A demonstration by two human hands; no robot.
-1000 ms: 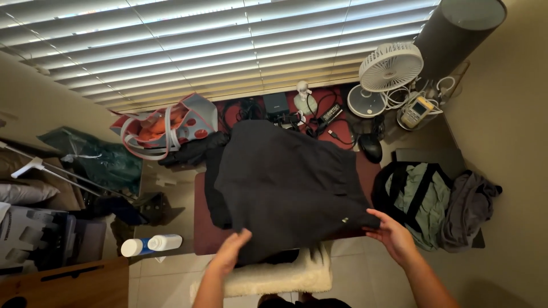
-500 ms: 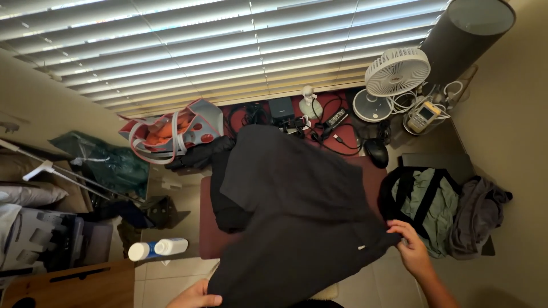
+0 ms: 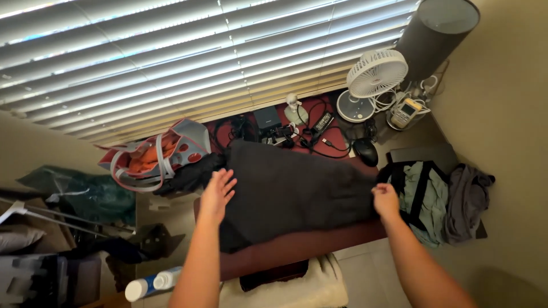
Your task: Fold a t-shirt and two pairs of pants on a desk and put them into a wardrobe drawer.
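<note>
Closed white slatted blinds (image 3: 171, 51) glowing with daylight fill the upper left of the frame, plain beige walls (image 3: 508, 102) stand at the right, pale floor tiles (image 3: 371, 268) show at the bottom, and a dark red table (image 3: 297, 248) sits at centre.

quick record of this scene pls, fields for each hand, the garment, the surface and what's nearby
left hand: open, fingers spread, at left edge of dark garment
right hand: closed on garment's right edge
garment: lying folded on the table
surface: dark red table
nearby: white fan, computer mouse, red and grey bag, cables
</note>
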